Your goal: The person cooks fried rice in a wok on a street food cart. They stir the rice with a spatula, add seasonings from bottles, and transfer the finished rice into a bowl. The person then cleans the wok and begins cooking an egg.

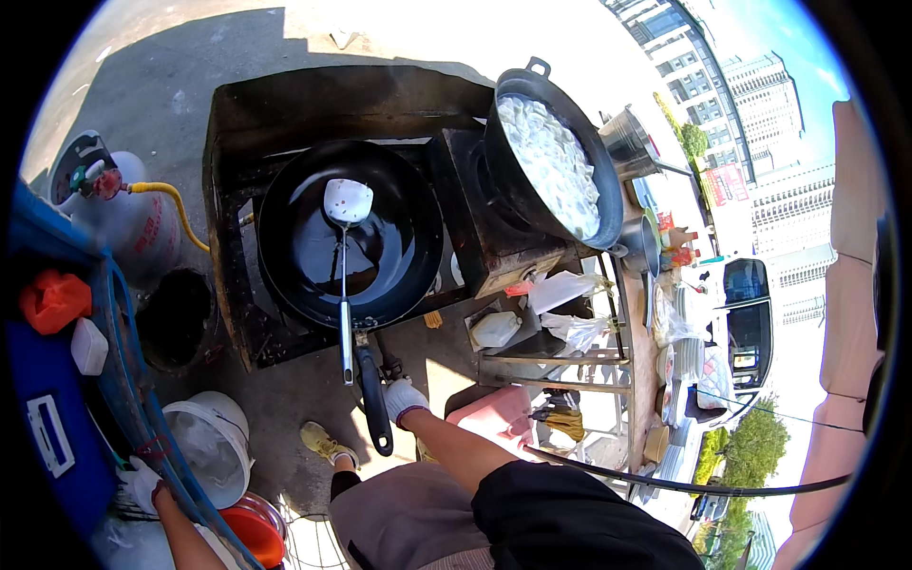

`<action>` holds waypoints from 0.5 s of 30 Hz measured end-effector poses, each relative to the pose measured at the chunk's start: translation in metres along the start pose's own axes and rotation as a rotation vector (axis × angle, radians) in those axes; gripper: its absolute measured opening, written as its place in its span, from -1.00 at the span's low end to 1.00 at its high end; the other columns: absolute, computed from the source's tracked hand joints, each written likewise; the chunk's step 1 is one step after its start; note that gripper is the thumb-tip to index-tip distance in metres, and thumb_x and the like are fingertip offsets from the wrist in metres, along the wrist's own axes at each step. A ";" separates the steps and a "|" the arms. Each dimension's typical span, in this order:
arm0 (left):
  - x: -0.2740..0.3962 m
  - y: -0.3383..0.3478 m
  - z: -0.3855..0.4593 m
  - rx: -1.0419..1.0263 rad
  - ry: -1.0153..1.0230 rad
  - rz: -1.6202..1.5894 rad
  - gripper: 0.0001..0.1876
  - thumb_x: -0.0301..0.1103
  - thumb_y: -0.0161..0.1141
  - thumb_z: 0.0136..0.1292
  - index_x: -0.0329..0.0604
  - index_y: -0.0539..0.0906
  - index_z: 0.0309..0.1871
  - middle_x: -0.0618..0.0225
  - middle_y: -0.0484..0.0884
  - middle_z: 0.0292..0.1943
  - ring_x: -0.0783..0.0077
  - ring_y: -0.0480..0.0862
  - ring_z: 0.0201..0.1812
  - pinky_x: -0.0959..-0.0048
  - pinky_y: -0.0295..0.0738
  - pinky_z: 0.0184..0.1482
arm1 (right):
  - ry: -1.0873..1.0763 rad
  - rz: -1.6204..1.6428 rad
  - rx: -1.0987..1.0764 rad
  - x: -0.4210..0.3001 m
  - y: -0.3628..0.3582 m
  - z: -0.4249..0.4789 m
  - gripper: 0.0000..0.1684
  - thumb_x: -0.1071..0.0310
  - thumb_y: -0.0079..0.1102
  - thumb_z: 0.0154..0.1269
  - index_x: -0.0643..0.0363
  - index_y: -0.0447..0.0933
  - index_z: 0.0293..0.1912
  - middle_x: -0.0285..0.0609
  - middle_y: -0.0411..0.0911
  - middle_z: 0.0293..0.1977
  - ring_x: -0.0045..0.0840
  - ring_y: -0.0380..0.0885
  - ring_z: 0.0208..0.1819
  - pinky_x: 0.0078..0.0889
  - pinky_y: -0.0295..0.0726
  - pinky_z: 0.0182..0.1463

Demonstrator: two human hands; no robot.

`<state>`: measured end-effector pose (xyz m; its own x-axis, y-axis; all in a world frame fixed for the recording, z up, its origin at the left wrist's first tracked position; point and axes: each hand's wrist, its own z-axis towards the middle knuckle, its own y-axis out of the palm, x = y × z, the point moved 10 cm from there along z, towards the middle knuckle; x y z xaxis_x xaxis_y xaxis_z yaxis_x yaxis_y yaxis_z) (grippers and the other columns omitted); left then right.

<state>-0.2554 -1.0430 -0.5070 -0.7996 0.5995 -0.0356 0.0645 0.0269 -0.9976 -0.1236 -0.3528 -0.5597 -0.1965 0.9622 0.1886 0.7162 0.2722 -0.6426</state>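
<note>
My right hand (405,400), in a white glove, is low beside the black handle (372,399) of a wok. Its fingers meet a dark metal gas valve (392,368) below the stove front; their grip is partly hidden. The black wok (299,235) sits on the burner with a dark, shiny pool inside. A wok spatula (348,201) rests in it, its metal handle lying over the rim. At far left my gloved left hand (140,484) reaches into a blue cart (121,335), close to a thin pale-green stick (107,443). What those fingers touch is unclear.
A large pan of white food pieces (548,164) stands on the right burner (491,192). A gas cylinder (132,221) with a yellow hose (174,192) is at left. Nearby are a white bucket (210,445) and a side table (638,399) with stacked dishes.
</note>
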 end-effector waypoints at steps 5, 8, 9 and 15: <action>-0.022 -0.016 0.015 0.086 -0.019 0.075 -0.30 0.26 -0.03 0.45 0.07 0.34 0.50 0.16 0.56 0.33 0.03 0.64 0.22 0.05 0.56 0.17 | 0.397 0.829 0.164 0.055 -0.018 -0.030 -0.60 0.21 -0.04 0.53 0.34 0.47 0.11 0.22 0.69 -0.20 -0.07 0.74 -0.26 -0.07 0.69 -0.12; 0.024 -0.013 -0.018 0.027 0.006 0.071 -0.29 0.26 -0.04 0.48 0.03 0.28 0.53 0.13 0.50 0.37 0.08 0.61 0.26 0.12 0.56 0.21 | 0.670 1.170 0.126 0.090 0.105 -0.042 -0.39 -0.08 -0.11 0.57 0.37 0.49 0.08 0.15 0.69 -0.31 -0.15 0.72 -0.31 -0.14 0.65 -0.23; 0.017 -0.027 -0.019 0.059 0.030 -0.028 -0.27 0.26 -0.04 0.48 0.02 0.27 0.54 0.14 0.48 0.38 0.08 0.59 0.27 0.13 0.55 0.22 | 0.604 1.420 0.036 0.076 0.083 -0.032 -0.35 -0.11 -0.11 0.56 0.40 0.53 0.04 0.13 0.67 -0.39 -0.16 0.71 -0.34 -0.15 0.63 -0.25; 0.089 -0.189 -0.153 0.363 0.393 -0.540 -0.35 0.01 -0.07 0.57 -0.20 0.20 0.55 0.06 0.45 0.39 0.10 0.52 0.34 0.15 0.43 0.36 | 0.457 2.008 -0.010 0.066 0.064 -0.018 -0.50 0.04 0.06 0.53 0.40 0.55 -0.09 -0.11 0.57 -0.51 -0.44 0.55 -0.55 -0.33 0.48 -0.43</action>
<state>-0.2480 -0.8724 -0.3123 -0.3883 0.8205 0.4195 -0.5302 0.1734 -0.8299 -0.0782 -0.2722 -0.5749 0.8439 -0.2190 -0.4898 -0.3245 -0.9354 -0.1408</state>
